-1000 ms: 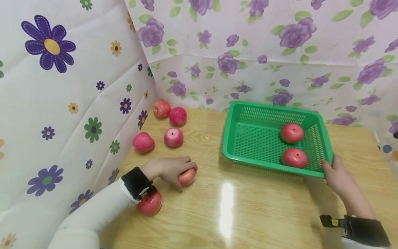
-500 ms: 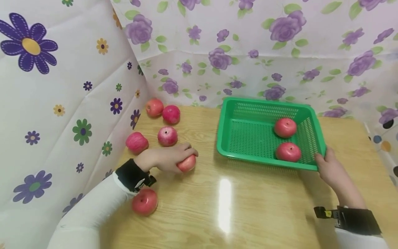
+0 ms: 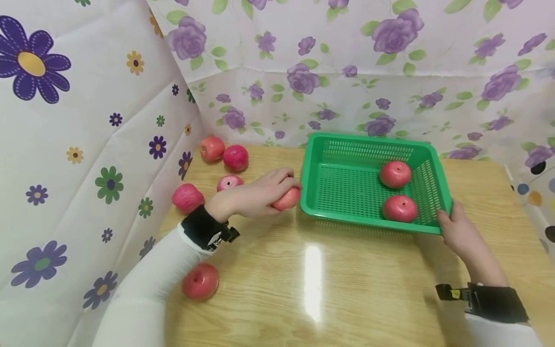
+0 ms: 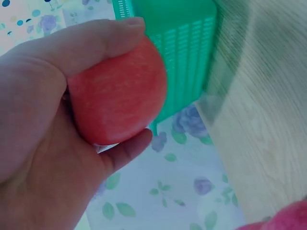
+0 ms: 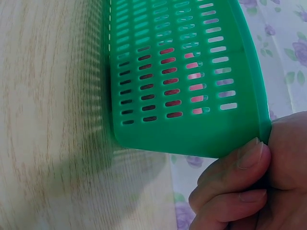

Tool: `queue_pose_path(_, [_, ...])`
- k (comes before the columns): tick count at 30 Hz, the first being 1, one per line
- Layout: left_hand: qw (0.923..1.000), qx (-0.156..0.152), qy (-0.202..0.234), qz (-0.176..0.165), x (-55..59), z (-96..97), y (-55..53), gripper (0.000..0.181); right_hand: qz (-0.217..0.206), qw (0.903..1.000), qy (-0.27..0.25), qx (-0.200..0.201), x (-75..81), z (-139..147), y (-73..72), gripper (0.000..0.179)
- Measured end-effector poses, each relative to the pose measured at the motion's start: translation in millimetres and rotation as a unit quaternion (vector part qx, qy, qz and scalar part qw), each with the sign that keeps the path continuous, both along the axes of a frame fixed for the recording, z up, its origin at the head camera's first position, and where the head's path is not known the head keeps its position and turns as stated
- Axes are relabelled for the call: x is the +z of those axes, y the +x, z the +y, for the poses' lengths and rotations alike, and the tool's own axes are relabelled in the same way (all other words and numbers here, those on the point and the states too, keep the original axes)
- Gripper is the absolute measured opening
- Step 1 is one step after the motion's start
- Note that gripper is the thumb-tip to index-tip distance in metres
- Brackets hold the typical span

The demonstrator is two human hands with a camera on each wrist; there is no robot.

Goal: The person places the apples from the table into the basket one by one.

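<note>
My left hand [image 3: 266, 193] grips a red apple [image 3: 287, 198] just left of the green plastic basket [image 3: 342, 220]. The left wrist view shows the thumb and fingers curled round this apple [image 4: 120, 96], with the basket wall [image 4: 184, 67] behind it. At the basket's near right corner, my right hand [image 3: 461, 236] holds the rim between thumb and fingers. Its curled fingers [image 5: 235, 177] show under the rim in the right wrist view. Inside the basket, on its right side, sit two red apples, one farther back [image 3: 395, 174] and one nearer [image 3: 400, 208].
Left on the wooden table [image 3: 347, 279] lie more apples: two at the back [image 3: 212, 148], a pink one [image 3: 188, 198] by the wall, a pale-topped one [image 3: 229, 182] partly behind the left hand, and one [image 3: 201, 282] beside the left sleeve. Flowered sheets [image 3: 260, 101] line the back and left.
My left hand has lifted the apple from the table and carried it right and away from me, up to the basket's left side. The right hand keeps its hold on the rim.
</note>
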State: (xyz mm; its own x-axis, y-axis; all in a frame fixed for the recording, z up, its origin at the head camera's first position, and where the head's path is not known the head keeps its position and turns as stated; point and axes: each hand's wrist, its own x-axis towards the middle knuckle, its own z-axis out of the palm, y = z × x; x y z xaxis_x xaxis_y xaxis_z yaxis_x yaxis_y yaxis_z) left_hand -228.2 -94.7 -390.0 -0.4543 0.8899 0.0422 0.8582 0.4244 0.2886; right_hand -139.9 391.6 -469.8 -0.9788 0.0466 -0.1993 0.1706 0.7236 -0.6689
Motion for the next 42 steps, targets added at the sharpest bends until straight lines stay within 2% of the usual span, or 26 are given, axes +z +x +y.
queue_pose_path(4, [0.9997,-0.017,0.010,0.017,-0.1,7.1,-0.7,0.058,-0.007,1.0000,0.004,-0.005,-0.6,-3,1.9,0.068])
queue_pose_path(8, [0.9996,-0.020,0.016,0.010,1.0,13.5,-0.9,0.065,-0.021,0.9997,0.006,-0.009,0.3,-4,3.1,0.070])
queue_pose_path(15, [0.9969,-0.061,0.048,0.007,8.1,39.6,-5.8,0.073,-0.026,0.9996,-0.001,-0.010,2.2,-5,4.4,0.071])
queue_pose_path(21, [0.9959,-0.080,0.028,0.030,8.2,65.3,-11.5,0.068,-0.019,0.9998,-0.003,-0.009,-0.9,-5,2.5,0.071])
queue_pose_path(23, [0.9963,-0.080,0.022,0.021,8.4,73.0,-13.7,0.066,-0.013,0.9999,0.000,-0.010,-1.6,-4,1.7,0.070])
queue_pose_path(28, [0.9961,-0.073,0.016,-0.047,11.9,89.4,-19.0,0.066,-0.006,0.9999,-0.002,-0.013,-1.0,-3,-0.8,0.070])
queue_pose_path(30, [0.9955,-0.069,0.006,-0.064,13.5,94.9,-20.9,0.065,-0.008,0.9999,-0.002,-0.013,-0.3,-3,-1.4,0.070])
queue_pose_path(37, [0.9957,-0.041,-0.046,-0.069,16.8,112.3,-28.9,0.061,-0.007,0.9998,0.000,-0.016,1.0,2,-2.4,0.070])
queue_pose_path(42, [0.9929,-0.023,-0.082,-0.083,15.9,121.8,-34.2,0.061,-0.008,0.9997,-0.010,-0.019,0.5,1,-1.3,0.070])
